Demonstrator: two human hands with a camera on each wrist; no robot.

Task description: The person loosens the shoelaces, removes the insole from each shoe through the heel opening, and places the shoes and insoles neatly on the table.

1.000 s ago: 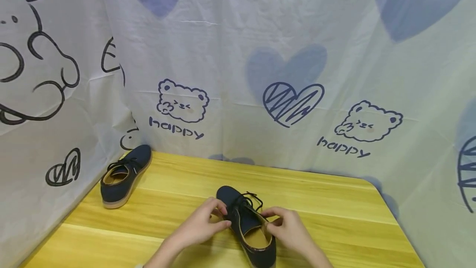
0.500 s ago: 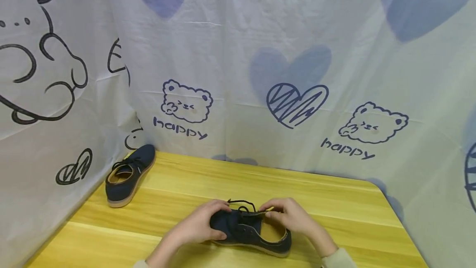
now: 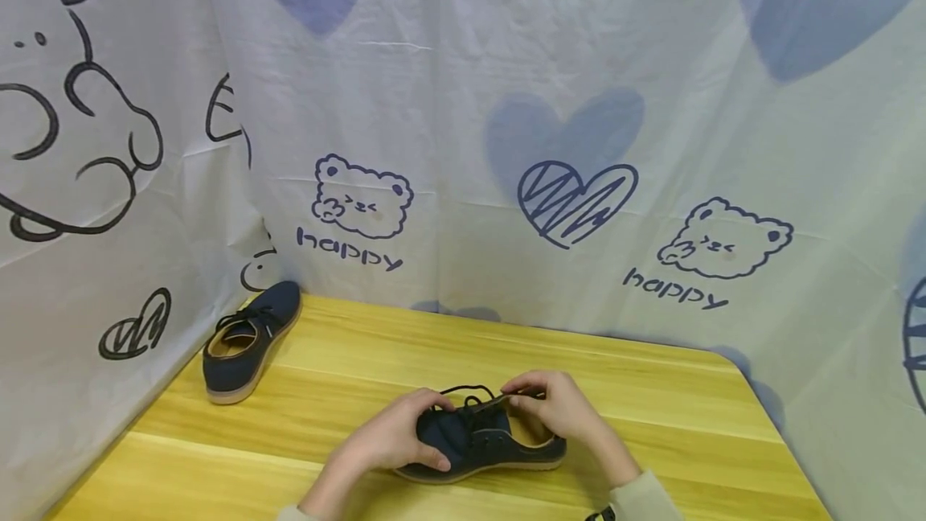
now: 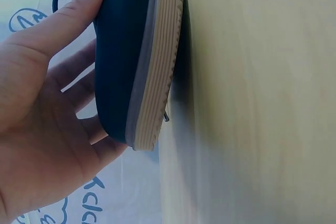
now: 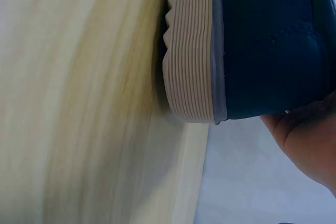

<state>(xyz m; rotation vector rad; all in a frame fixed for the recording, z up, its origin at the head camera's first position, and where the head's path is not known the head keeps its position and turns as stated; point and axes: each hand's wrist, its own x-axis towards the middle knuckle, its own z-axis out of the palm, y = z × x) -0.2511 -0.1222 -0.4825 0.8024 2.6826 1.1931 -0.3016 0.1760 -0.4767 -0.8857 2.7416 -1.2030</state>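
A dark navy lace-up shoe (image 3: 499,450) stands sideways on the wooden table, its toe to the left and heel to the right. My left hand (image 3: 394,434) grips the toe, thumb on the near side and fingers over the far side. In the left wrist view that thumb lies along the shoe's upper (image 4: 123,51) by the laces. My right hand (image 3: 560,410) pinches the far edge of the shoe's opening near the tongue. Black laces (image 3: 472,389) loop up between the hands. The ribbed tan sole (image 5: 189,61) fills much of the right wrist view, the right fingertips hidden behind the shoe.
A matching navy shoe (image 3: 242,360) stands at the table's left edge, toe toward the back. White cloth (image 3: 463,264) printed with hearts and bears hangs behind and to the left. The yellow wooden tabletop (image 3: 651,392) has a rounded far right corner.
The held shoe has turned from toe pointing away to toe pointing left, then tipped more upright. My left hand has come round its toe; the right keeps to the opening's edge.
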